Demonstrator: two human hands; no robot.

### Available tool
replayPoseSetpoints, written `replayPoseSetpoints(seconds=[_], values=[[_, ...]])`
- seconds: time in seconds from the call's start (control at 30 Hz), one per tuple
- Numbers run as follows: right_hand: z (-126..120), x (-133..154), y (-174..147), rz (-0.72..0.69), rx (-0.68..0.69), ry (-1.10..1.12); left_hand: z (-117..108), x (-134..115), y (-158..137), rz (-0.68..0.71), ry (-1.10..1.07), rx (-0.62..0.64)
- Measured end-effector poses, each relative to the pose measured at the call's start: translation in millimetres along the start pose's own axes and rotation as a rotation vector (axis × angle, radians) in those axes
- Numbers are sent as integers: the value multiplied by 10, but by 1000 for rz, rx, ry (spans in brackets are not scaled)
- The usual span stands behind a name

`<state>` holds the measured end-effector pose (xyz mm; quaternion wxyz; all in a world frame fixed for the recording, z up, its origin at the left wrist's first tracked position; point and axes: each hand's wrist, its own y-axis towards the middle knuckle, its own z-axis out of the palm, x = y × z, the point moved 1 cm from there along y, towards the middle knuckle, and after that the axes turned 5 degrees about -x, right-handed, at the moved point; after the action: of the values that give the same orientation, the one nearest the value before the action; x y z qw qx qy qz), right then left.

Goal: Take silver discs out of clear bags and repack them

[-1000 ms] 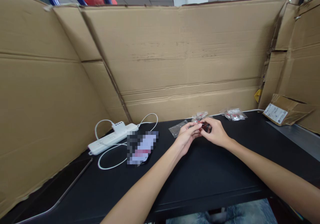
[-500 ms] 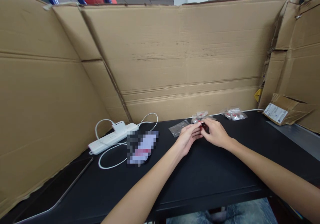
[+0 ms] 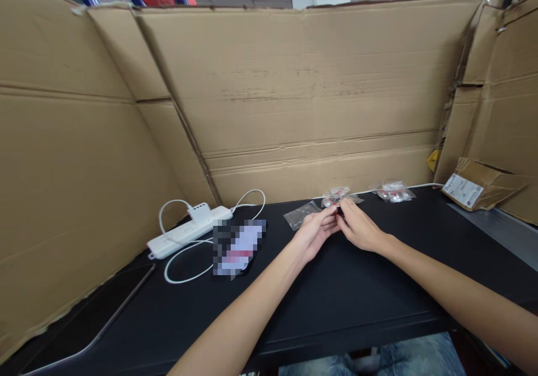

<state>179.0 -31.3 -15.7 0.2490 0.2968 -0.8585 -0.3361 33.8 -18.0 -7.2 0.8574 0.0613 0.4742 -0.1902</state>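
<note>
While the left hand [image 3: 314, 229] pinches a small red item [image 3: 337, 211], the right hand [image 3: 359, 224] grips it too.

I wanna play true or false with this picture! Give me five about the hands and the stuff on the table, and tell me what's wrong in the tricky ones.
1. The left hand and right hand are close together. True.
2. The power strip is bright green. False: that strip is white.
3. A small thing with some red shows at the fingertips. True, though the fingers hide most of it.
4. The flat clear bag lies under the cardboard box. False: that bag lies by the left hand, far from the box.
5. The box has a white label. True.
</note>
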Motion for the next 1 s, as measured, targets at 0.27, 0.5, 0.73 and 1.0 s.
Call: replayPoseSetpoints(seconds=[0.27,0.5,0.73,1.0], values=[[-67,39,44,-37,16,38,-2,-57,1,-74,-1,36],[-105,38,59,-65,12,-16,-13,-89,-8,-134,33,8],[-128,24,58,-59,-5,-15,-21,-107,-2,-139,84,30],[-128,-6,75,-17,-51,94,-41,-119,1,-42,186,26]])
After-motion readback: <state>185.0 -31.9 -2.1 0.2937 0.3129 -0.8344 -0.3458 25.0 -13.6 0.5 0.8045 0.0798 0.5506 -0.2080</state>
